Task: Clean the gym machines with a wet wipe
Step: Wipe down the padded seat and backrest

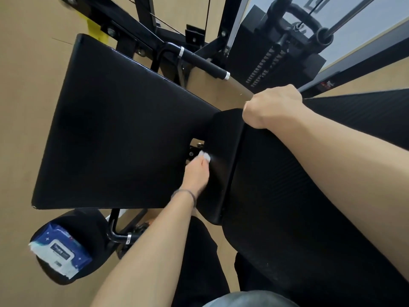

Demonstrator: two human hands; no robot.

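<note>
I look straight down on a black gym machine. Its wide seat pad (pixel 115 129) fills the left and centre; a smaller black pad (pixel 223 138) sits at its narrow end, joined to the tall back pad (pixel 287 196) below me. My left hand (pixel 197 173) presses a small white wet wipe (pixel 204 155) against the left edge of the smaller pad. My right hand (pixel 272 107) grips the top corner of the back pad, fingers curled over its edge.
A blue and white pack of wet wipes (pixel 59 251) lies on a round black roller pad (pixel 73 247) at lower left. A black handle bar (pixel 199 60), the weight stack (pixel 270 60) and frame stand beyond the seat. Tan floor (pixel 26 107) surrounds the machine.
</note>
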